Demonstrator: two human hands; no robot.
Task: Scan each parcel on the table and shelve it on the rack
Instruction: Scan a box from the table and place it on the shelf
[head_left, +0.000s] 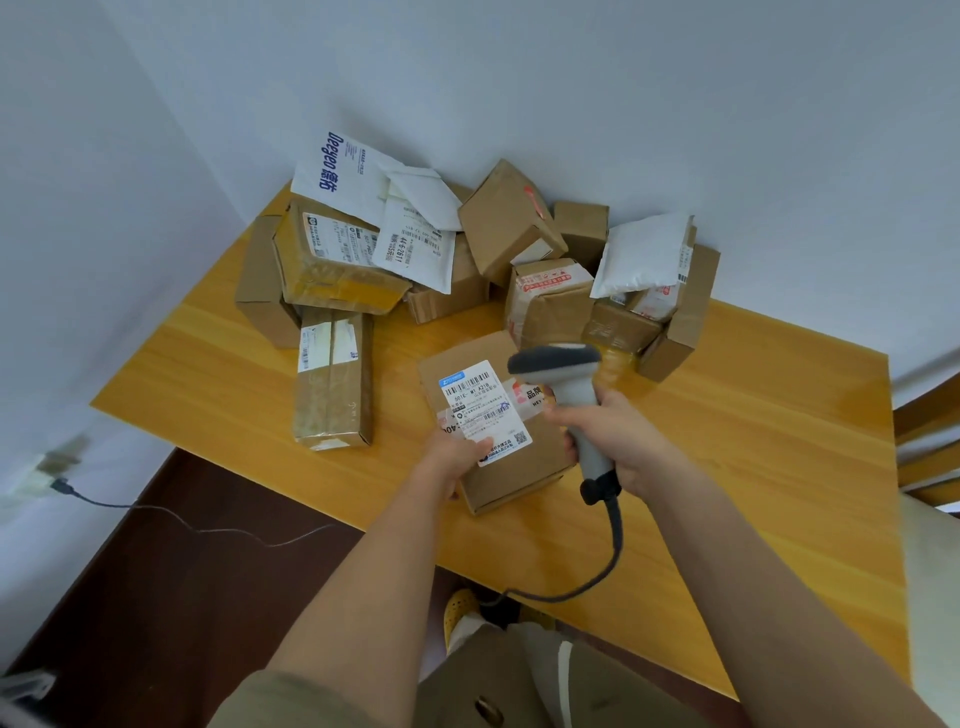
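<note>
Nearest the camera, the left hand (457, 457) grips the near-left corner of a flat cardboard parcel (498, 436), thumb pressed on top at the edge of its white shipping label (485, 410) and the other fingers curled out of sight beneath the box. The parcel lies at a slant near the front edge of the yellow wooden table (753, 467), label side up; whether its base rests fully on the wood cannot be told. Just beside it, the right hand (618, 441) is wrapped round the handle of a grey barcode scanner (569, 389), fingers closed about the grip, and the scanner's dark head hangs over the far right corner of the parcel, facing the label. A dark cable (613, 540) runs from the handle's base down over the table's front edge. To the left, apart from the held parcel, a long taped box (332, 384) lies on the table. Farther back, against the white wall, the rest of the parcels are heaped: a large taped carton (332, 260) at the left with a white printed mailer (343, 176) leaning over it, brown boxes (509, 223) in the middle, and a white padded bag (644, 254) on top of cartons at the right.
</note>
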